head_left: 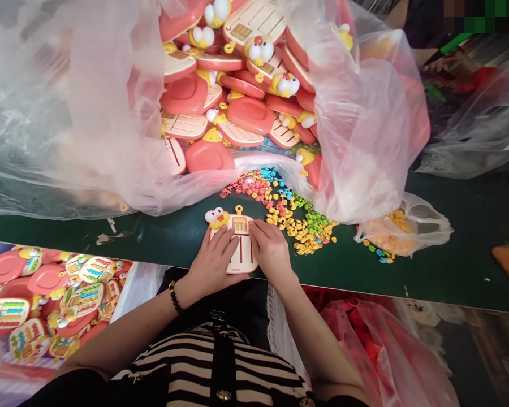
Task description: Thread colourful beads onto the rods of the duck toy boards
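Observation:
A cream plastic toy board (247, 254) with dark slots, a yellow square patch and a bulging-eyed duck head lies at the table's near edge. My left hand (212, 257) is wrapped round its left side, fingers across its face. At the upper right of the board, my right hand (272, 249) has its fingertips pressed together by the top of a slot; whatever they pinch is hidden. Just beyond the right hand spreads a pile of small coloured beads (299, 229), in red, blue, green and yellow.
A large clear plastic bag (360, 130) at the back holds many red-backed boards (250, 116). To the right sits a small bag (390, 234) of orange pieces. Lower left, a crate holds boards with coloured beads (85, 299). A person's hand (439, 61) shows at upper right.

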The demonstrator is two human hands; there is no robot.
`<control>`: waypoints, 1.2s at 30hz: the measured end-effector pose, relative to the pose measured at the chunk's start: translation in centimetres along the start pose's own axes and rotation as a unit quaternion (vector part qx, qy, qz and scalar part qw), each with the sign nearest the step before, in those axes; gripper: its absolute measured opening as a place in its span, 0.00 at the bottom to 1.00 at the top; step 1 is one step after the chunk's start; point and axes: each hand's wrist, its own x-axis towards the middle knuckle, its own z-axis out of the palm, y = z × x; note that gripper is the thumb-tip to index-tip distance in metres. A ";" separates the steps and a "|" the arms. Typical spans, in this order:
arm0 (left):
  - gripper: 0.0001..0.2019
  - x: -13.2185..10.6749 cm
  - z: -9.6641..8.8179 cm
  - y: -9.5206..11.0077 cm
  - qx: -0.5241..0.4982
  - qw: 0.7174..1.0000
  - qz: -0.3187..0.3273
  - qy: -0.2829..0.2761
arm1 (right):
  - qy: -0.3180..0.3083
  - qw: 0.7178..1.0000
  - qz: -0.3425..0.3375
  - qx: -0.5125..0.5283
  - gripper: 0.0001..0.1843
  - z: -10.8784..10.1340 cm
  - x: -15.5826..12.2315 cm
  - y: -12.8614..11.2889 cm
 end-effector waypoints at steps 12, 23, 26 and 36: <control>0.49 1.1 -2.1 0.2 0.086 0.991 -0.005 -0.106 | 0.000 0.982 0.079 0.172 0.11 -1.2 0.6 -0.5; 0.52 4.6 -3.5 3.1 0.116 0.973 -0.036 -0.195 | -0.100 0.991 0.075 -0.052 0.09 1.8 10.2 3.2; 0.51 4.7 -2.7 2.7 0.101 0.980 -0.023 -0.172 | -0.086 0.991 0.097 -0.034 0.09 1.4 9.5 3.3; 0.36 3.2 -1.4 1.7 0.062 0.995 0.035 -0.063 | 0.050 0.969 0.128 0.207 0.11 0.5 2.6 1.8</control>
